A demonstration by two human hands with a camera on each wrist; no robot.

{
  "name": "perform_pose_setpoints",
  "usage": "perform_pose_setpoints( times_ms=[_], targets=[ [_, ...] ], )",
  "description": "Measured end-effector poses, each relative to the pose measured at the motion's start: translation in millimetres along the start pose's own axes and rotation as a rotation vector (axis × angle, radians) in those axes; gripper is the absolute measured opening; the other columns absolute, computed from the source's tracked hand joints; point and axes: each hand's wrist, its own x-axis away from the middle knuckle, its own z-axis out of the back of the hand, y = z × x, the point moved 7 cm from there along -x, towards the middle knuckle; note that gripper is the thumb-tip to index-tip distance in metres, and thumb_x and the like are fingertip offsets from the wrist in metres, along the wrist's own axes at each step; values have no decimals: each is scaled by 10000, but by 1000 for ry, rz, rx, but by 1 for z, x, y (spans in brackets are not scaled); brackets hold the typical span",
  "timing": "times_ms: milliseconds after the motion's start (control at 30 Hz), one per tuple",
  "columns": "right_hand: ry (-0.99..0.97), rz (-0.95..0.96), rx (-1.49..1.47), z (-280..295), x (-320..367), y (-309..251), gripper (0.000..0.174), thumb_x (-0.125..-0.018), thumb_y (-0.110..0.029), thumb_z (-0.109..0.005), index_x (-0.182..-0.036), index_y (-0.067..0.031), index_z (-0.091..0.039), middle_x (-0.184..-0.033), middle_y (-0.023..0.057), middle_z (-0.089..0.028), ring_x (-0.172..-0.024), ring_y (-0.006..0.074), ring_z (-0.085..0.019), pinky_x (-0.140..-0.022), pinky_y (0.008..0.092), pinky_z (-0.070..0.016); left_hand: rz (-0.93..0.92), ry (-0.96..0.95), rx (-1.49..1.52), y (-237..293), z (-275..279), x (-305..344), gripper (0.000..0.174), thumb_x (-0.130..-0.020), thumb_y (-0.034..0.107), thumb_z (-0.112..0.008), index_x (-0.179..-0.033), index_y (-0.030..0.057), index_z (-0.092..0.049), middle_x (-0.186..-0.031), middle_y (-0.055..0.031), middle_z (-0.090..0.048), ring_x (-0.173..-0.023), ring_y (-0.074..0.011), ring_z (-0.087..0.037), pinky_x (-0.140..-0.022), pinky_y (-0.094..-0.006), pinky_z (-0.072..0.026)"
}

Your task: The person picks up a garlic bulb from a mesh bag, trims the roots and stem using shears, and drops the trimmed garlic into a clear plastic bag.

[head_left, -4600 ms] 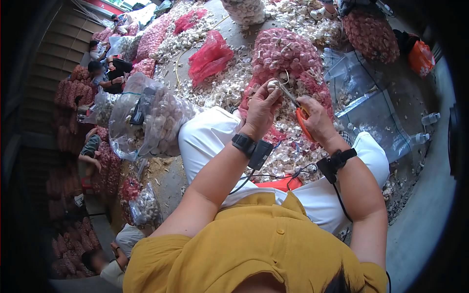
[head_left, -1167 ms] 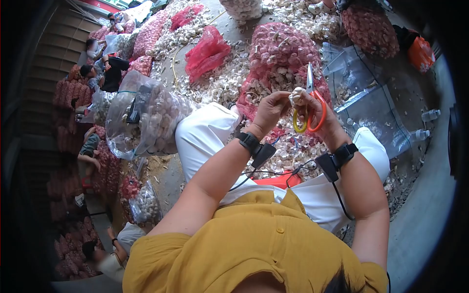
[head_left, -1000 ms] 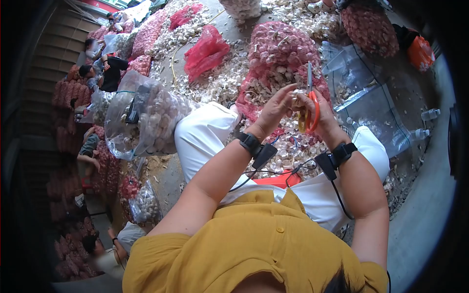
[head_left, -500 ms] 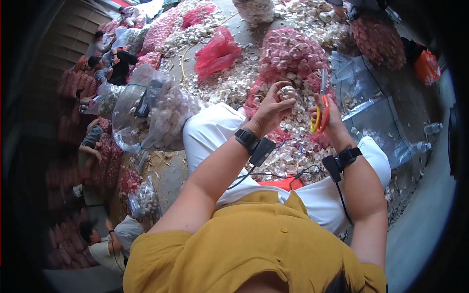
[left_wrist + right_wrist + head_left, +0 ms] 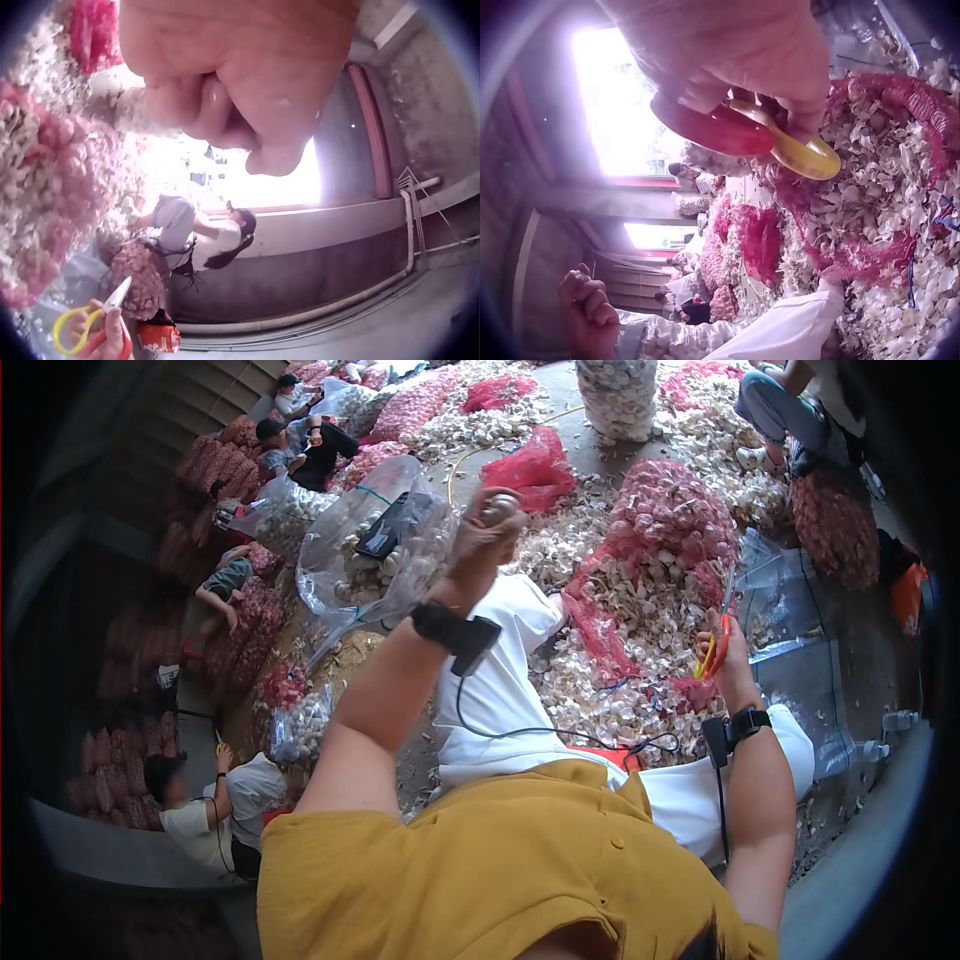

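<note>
pale garlic bulb [image 5: 499, 509], red-yellow scissors [image 5: 722, 637]

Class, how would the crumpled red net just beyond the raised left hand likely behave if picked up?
The crumpled red net would probably be floppy, since it lies in loose, uneven folds. It looks light for its size, being thin mesh with no bulbs visible inside. It might drag along some garlic skins lying around it.

Mustard-yellow shirt [image 5: 480, 860], white trousers [image 5: 500, 710], red-and-yellow scissor handles [image 5: 714, 648], pink mesh sack [image 5: 672, 510], black wrist straps [image 5: 748, 725]

Left hand [image 5: 485, 535] with curled fingers, right hand [image 5: 728, 648] well apart, arms reaching forward
</note>
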Motion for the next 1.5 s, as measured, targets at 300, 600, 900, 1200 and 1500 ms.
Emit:
perform_pose_setpoints(
  times_ms=[300, 600, 900, 1200, 1500],
  targets=[
    [7, -19, 67, -6, 5, 2, 376, -832, -405, -665, -953, -143, -423, -650, -3, -474, -496, 73, -462, -434, 225, -395, -252, 447, -446, 66, 177, 32, 380, -752, -29, -626, -1097, 44, -483, -917, -51, -583, -668, -80, -524, -596, -216, -454],
    [-11, -40, 91, -5, 9, 5, 334, -854, -359, -654, -948, -126, -433, -651, -2, -487, -497, 78, -470, -440, 230, -412, 100, 328, -1647, 82, 211, 70, 627, -647, 180, -783, -1183, 21, -500, -1073, -204, -510, -977, -336, -546, -828, -380, -459],
    [35, 76, -109, 10, 11, -23, 321, -868, -294, -647, -1023, -85, -458, -709, 66, -578, -556, 118, -544, -495, 250, -455, -631, 51, -1203, 85, 29, 30, 128, -816, 29, -633, -942, 51, -644, -838, -56, -603, -650, -123, -539, -596, -262, -446],
    [125, 259, -190, 21, 44, -68, 262, -929, -215, -527, -1117, -75, -407, -854, 120, -615, -738, 206, -604, -702, 341, -516, 85, -828, -869, -216, -115, 6, 202, -837, 134, -628, -1015, 39, -639, -956, -107, -653, -880, -231, -620, -791, -335, -491],
    [75, 86, -283, 16, 39, -86, 294, -939, -237, -511, -1151, -52, -427, -875, 122, -625, -781, 218, -606, -743, 355, -500, 435, -748, -1003, -381, -176, 22, 869, -665, 215, -782, -1392, 189, -307, -1449, -224, -177, -1256, -419, -335, -1027, -428, -351]
  ],
)
